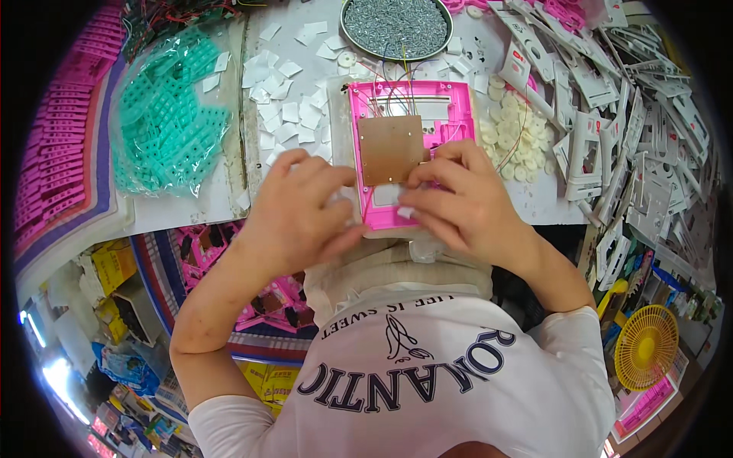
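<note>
Bright, even overhead light, soft shadows only. White table (191, 210) nearly blown out. Heavy fisheye bend and black vignette at rim. Centre sharp; lower-left corner blurry, glare spots there.

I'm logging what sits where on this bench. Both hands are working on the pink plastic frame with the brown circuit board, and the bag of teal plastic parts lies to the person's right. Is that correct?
Not quite. In the head view the bag of teal plastic parts lies to the person's left, not right. The rest holds: the left hand and right hand are both on the pink plastic frame with the brown circuit board.
</note>
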A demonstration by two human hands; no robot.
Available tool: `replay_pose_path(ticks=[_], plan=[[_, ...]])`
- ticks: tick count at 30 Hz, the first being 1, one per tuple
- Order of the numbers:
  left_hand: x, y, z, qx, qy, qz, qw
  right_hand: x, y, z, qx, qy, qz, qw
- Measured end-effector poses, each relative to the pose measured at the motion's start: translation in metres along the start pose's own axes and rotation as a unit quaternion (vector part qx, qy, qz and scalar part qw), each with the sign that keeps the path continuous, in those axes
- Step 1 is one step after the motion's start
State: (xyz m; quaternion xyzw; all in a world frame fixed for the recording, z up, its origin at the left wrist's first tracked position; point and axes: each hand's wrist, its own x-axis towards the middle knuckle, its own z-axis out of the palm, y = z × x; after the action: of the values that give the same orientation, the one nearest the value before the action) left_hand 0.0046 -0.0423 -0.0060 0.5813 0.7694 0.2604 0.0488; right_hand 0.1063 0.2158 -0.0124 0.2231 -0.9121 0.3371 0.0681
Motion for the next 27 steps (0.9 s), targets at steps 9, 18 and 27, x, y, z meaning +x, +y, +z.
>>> replay_pose_path(ticks=[9,18,27], plan=[[0.021,0.002,0.016,-0.37,0.045,-0.307,0.876,0.053,0.019,-0.004,0.146,-0.052,0.144,0.977],[0.032,0.006,0.028,-0.299,0.05,-0.281,0.91,0.043,0.024,0.002,0.206,-0.018,0.184,0.961],[0.038,0.026,0.057,-0.059,0.199,-0.226,0.952,0.039,0.015,0.005,0.15,0.019,0.122,0.981]])
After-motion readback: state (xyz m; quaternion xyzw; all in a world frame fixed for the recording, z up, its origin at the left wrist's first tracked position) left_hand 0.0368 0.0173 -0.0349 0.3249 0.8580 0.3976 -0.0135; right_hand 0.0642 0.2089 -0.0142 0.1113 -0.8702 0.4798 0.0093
